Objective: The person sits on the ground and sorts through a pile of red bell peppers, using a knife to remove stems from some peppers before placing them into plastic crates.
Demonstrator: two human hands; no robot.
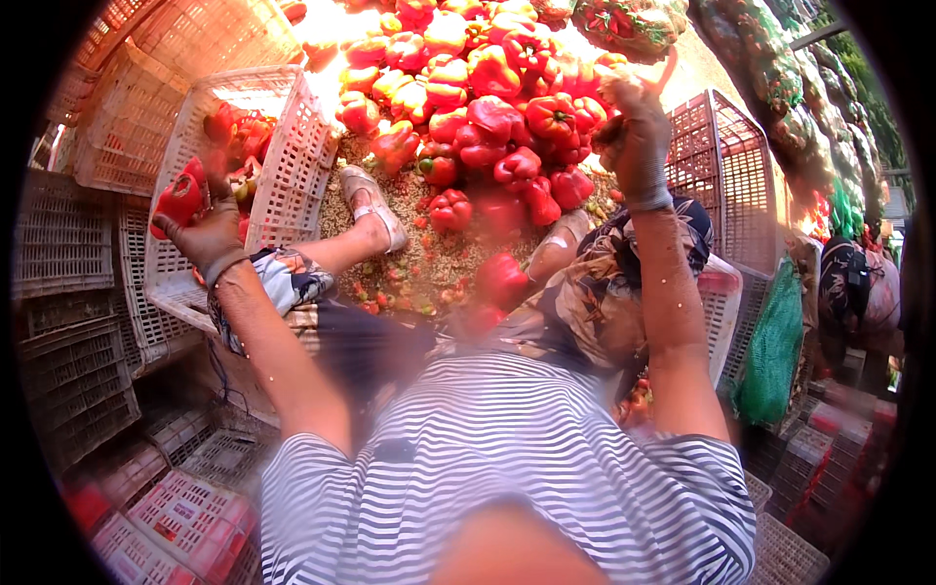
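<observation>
My left hand [207,232], in a dark glove, is at the white crate [297,146] on my left, its fingers closed round a red bell pepper [179,202]. More red pieces [255,135] lie inside that crate. My gloved right hand [636,136] is raised above my right knee, beside the pepper heap [487,122]. Its fingers are curled, with one digit pointing up. Something dark shows at the fingers, too unclear to name. A blurred red pepper [502,278] appears between my knees.
Plastic crates [219,44] are stacked at the far left, with dark crates [68,234] below them. At right stand a reddish crate [694,151] and a green mesh bag [772,346]. Seeds and scraps [414,263] cover the ground round my feet. Filled net sacks [756,58] line the far right.
</observation>
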